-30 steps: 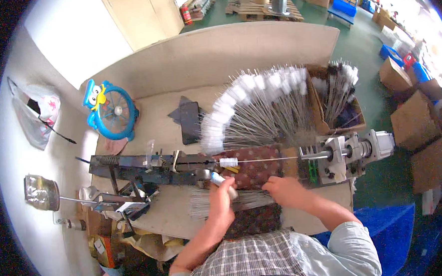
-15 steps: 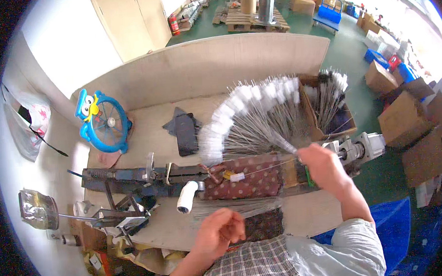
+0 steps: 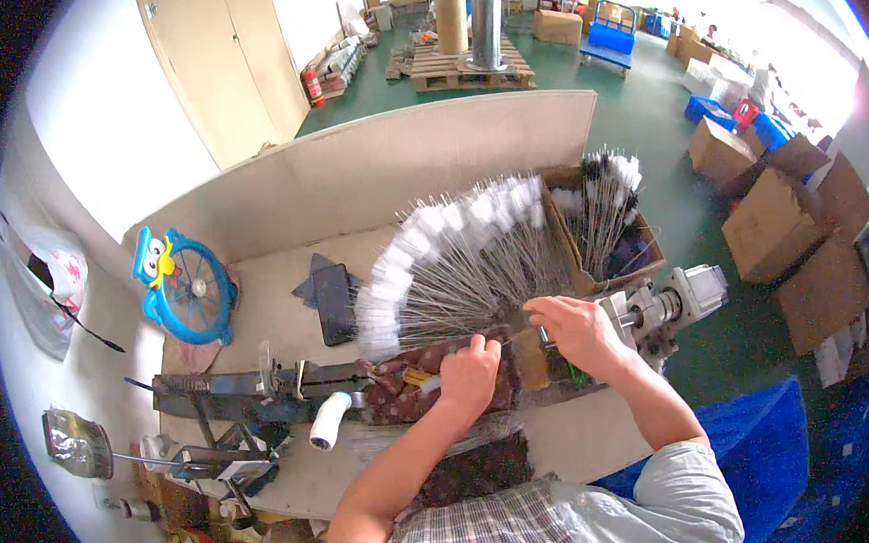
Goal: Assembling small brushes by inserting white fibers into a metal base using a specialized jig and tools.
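My left hand (image 3: 471, 376) is closed over the brown dotted cloth (image 3: 402, 408), pinching a thin wire (image 3: 517, 339) that runs right toward the machine. My right hand (image 3: 583, 334) is beside the motorised chuck (image 3: 643, 315), its fingers bent and close together; what they hold, if anything, is hidden. Behind both hands, several wire brushes with white bristle heads (image 3: 433, 234) lie fanned out, heads away from me. A small yellow-handled thing (image 3: 419, 378) rests on the cloth, left of my left hand.
A cardboard box (image 3: 656, 260) of more brushes stands at the back right. Metal clamps (image 3: 308, 379) and a white nozzle (image 3: 330, 421) are on the left. A dark phone (image 3: 335, 304) and a blue toy-shaped fan (image 3: 188, 284) lie farther back. A low board (image 3: 370, 172) edges the bench.
My left hand has moved up and forward from the bench's near edge onto the cloth. My right hand has come lower beside the chuck, and the white brush seen at it no longer shows.
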{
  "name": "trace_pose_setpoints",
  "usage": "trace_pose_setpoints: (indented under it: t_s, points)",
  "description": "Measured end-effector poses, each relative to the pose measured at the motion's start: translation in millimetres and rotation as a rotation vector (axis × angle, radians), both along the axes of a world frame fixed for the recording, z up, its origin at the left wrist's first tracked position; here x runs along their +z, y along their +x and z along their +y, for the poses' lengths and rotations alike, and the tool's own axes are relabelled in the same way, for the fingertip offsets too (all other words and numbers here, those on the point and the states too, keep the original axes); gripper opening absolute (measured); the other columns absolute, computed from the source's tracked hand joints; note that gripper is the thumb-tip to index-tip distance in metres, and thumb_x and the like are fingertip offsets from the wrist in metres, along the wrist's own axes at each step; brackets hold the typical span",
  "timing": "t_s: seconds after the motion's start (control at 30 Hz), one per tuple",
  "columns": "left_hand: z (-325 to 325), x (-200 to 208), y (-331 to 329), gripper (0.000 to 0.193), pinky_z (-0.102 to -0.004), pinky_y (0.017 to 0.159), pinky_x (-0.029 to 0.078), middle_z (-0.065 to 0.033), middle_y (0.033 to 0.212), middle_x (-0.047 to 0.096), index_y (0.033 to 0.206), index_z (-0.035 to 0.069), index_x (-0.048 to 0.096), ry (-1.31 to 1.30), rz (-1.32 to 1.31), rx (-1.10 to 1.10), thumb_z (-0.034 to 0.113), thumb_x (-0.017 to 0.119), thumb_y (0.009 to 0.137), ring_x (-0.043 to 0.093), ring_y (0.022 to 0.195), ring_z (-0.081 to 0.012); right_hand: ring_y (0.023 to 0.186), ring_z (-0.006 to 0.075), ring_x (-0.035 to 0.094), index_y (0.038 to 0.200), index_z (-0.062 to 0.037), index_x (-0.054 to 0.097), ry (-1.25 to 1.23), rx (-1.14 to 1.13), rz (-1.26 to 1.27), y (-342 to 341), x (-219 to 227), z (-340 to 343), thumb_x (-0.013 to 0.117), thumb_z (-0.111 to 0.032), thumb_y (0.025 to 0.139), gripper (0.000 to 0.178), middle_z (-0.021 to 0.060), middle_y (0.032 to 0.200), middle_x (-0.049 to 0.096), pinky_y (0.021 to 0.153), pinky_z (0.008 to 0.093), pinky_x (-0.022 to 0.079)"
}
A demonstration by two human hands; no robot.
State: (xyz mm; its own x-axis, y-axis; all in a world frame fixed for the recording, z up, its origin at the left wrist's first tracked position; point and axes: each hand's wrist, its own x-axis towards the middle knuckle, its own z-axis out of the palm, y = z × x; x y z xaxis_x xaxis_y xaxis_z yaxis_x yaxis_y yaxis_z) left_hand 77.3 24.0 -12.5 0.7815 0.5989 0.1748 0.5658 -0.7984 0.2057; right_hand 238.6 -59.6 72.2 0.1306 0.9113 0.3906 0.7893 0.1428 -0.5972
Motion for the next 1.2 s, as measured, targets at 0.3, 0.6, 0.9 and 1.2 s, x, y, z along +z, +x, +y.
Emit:
trace_pose_setpoints:
  t_s: [0.3,0.6,0.9,1.2]
  points:
    - [62.5,29.6,-2.3,0.029,-0.0372,0.069,0.047,-0.0079,0.102,0.057,0.103,0.014,0.064,0.48,-0.187,-0.022,0.014,0.059,0.074,0.058,0.082,-0.0252,0.073,0.027,0.059,0.077,-0.0148,0.069,-0.273,0.134,-0.185,9.1,1.6,12.6,0.062,-0.024,0.075,0.011,0.0084,0.074,0.064,0.068,0.0379,0.049]
    - [-37.8,13.6,-110.2,0.018,-0.0324,0.078,0.05,-0.0105,0.096,0.064,0.096,0.006,0.066,-0.198,-0.451,0.201,0.014,0.063,0.081,0.063,0.088,-0.0244,0.075,0.0211,0.056,0.073,-0.0124,0.067,0.126,0.568,-0.139,-74.1,-6.4,68.5,0.065,-0.023,0.069,0.012,-0.0007,0.071,0.062,0.068,0.0324,0.048]
    - [-34.4,6.2,-178.2,0.027,-0.0282,0.062,0.051,-0.011,0.08,0.065,0.091,0.0,0.063,-1.182,-1.178,0.716,0.025,0.053,0.089,0.061,0.068,-0.0172,0.073,0.0233,0.053,0.063,-0.0118,0.059,0.035,0.419,-0.291,-142.1,-39.0,102.4,0.061,-0.018,0.067,0.007,0.0009,0.066,0.057,0.063,0.0362,0.047]
    - [-11.5,-28.4,-155.9,0.04,-0.027,0.054,0.044,-0.0026,0.055,0.061,0.065,-0.001,0.066,-0.888,-0.765,0.668,0.038,0.073,0.072,0.053,0.053,-0.0083,0.078,0.0251,0.055,0.067,-0.0097,0.061,0.006,0.432,-0.205,-144.5,-35.5,98.3,0.062,-0.017,0.069,0.008,0.0038,0.07,0.059,0.066,0.0378,0.048]
